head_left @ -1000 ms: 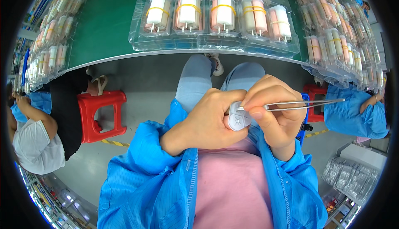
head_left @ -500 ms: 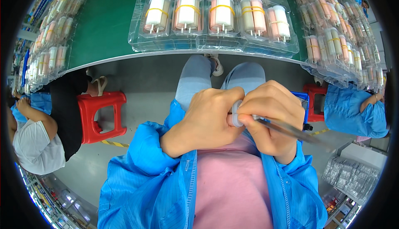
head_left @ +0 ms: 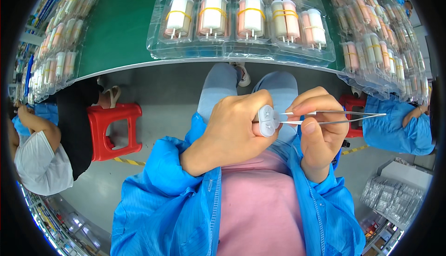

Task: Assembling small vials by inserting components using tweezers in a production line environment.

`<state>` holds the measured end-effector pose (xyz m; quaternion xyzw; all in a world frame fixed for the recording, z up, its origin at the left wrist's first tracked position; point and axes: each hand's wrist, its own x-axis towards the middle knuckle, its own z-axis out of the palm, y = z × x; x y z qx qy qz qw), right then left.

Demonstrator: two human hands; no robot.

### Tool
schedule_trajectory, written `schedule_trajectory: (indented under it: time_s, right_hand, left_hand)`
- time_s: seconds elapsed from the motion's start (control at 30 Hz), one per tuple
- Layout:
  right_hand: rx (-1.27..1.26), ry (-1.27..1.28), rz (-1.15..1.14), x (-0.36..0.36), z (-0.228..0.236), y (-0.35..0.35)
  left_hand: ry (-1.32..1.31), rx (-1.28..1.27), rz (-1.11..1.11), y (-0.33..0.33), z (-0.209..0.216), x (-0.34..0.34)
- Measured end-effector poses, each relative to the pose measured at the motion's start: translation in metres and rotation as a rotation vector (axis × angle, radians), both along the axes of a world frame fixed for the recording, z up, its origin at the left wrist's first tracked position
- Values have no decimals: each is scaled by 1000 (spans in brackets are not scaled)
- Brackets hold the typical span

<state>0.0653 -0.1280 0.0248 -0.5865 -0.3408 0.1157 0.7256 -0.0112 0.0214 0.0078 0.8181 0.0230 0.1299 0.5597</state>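
My left hand [head_left: 231, 128] is closed around a bundle of cylinders in front of my lap. Only its white three-lobed end [head_left: 266, 121] shows past the fingers; the rest is hidden in the fist. In my right hand [head_left: 321, 133] is a pair of metal tweezers [head_left: 380, 115], pinched between thumb and fingers with the joined end pointing right. Its two tips are spread apart and lie at the right side of the white end. Whether they touch it I cannot tell.
A clear plastic tray [head_left: 186, 51] of similar banded white, pink and grey cylinders sits on the green table [head_left: 118, 33]. Stacked trays [head_left: 381, 56] flank it. Red stools [head_left: 114, 130] and people in work clothes are on both sides; a box [head_left: 406, 177] stands at lower right.
My right fingers have come off the white end and moved right. The tweezers have swung from slanting down-right to nearly level, tips now toward the white end, which is more exposed.
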Motion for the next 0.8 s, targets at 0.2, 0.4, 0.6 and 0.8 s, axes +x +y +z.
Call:
schedule_trajectory:
  time_s: [0.2,0.4,0.6,0.8]
  right_hand:
    - [-15,-32,27,-7,-7,2]
    - [46,60,-79,-1,-11,3]
    - [4,-94,-49,0,-7,2]
    - [-62,-228,11,2,-3,2]
  left_hand:
    - [13,-69,-10,0,-1,0]
    - [-76,-96,-45,-2,-1,3]
    - [-145,-214,17,-9,-16,7]
    - [-79,-260,4,-10,-9,3]
